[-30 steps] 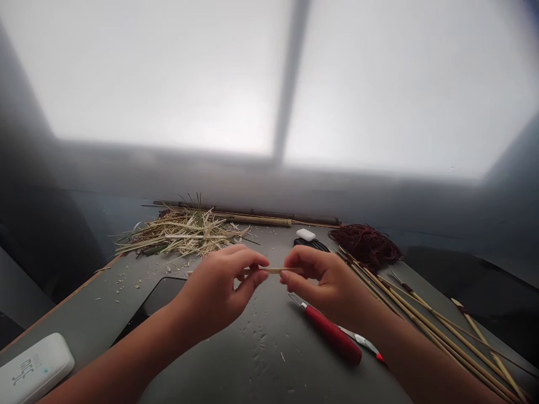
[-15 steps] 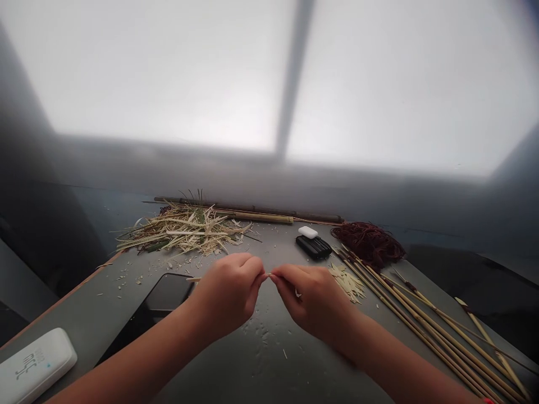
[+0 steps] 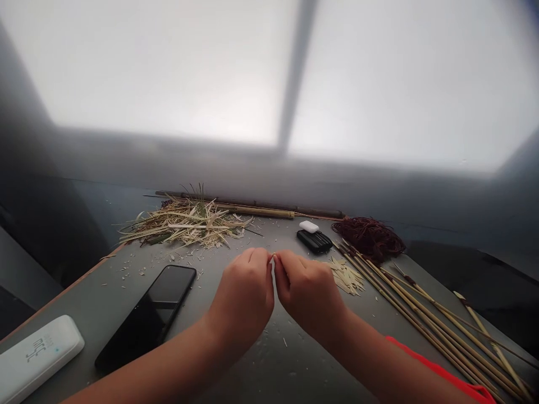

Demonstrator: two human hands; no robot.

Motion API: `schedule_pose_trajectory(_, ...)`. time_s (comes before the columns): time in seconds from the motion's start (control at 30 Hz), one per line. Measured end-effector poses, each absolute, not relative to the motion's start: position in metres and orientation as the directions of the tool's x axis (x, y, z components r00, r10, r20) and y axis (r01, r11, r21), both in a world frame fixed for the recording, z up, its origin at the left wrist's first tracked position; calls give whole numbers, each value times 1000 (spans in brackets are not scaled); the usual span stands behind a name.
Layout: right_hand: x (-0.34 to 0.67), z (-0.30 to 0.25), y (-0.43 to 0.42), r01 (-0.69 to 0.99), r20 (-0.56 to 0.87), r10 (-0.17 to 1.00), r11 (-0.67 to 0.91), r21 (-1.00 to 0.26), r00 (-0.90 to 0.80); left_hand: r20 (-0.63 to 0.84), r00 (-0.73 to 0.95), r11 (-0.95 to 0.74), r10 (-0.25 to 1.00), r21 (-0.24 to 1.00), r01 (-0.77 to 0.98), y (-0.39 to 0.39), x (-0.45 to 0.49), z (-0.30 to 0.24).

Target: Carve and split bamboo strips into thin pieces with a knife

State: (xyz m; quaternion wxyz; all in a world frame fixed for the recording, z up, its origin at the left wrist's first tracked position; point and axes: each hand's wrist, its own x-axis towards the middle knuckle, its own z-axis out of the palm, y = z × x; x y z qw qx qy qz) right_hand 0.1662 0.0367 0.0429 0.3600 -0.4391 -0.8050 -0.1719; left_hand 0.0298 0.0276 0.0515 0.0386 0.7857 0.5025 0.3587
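Note:
My left hand (image 3: 243, 292) and my right hand (image 3: 310, 286) meet fingertip to fingertip above the middle of the table. Both are closed in a pinch. Between the fingertips shows a tiny pale bit of a thin strip (image 3: 273, 256), which looks like split bamboo; the fingers hide most of it. Just beyond my right hand lies a small pile of short pale slivers (image 3: 347, 276). A black phone (image 3: 149, 314) lies left of my left hand.
A heap of shavings (image 3: 189, 224) sits at the back left, before dark bamboo poles (image 3: 252, 203). Behind my right hand are a black case (image 3: 314, 241), a white case (image 3: 309, 226) and a dark red cord bundle (image 3: 368, 238). Long thin sticks (image 3: 425, 314) line the right; a white device (image 3: 42, 353) lies front left.
My hands have drawn closer together, and their fingertips have tipped upward. The strip end that stuck out left of my left hand no longer shows. A red sleeve edge has appeared at lower right.

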Motion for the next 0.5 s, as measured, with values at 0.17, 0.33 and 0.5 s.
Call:
schedule_pose_trajectory(0.17, 174, 51, 42, 799, 723, 568, 601, -37, -394, 519, 244, -519, 820, 493, 698, 27, 26, 55)
schedule_pose_trajectory(0.33, 192, 69, 50, 587, 615, 567, 784, -200, -548, 516, 393, -635, 761, 471, 612, 44, 2, 66)
schedule_pose_trajectory(0.5, 198, 80, 52, 378, 534, 642, 762, -525, -551, 518, 563, -758, 644, 532, 378, 50, -10, 78)
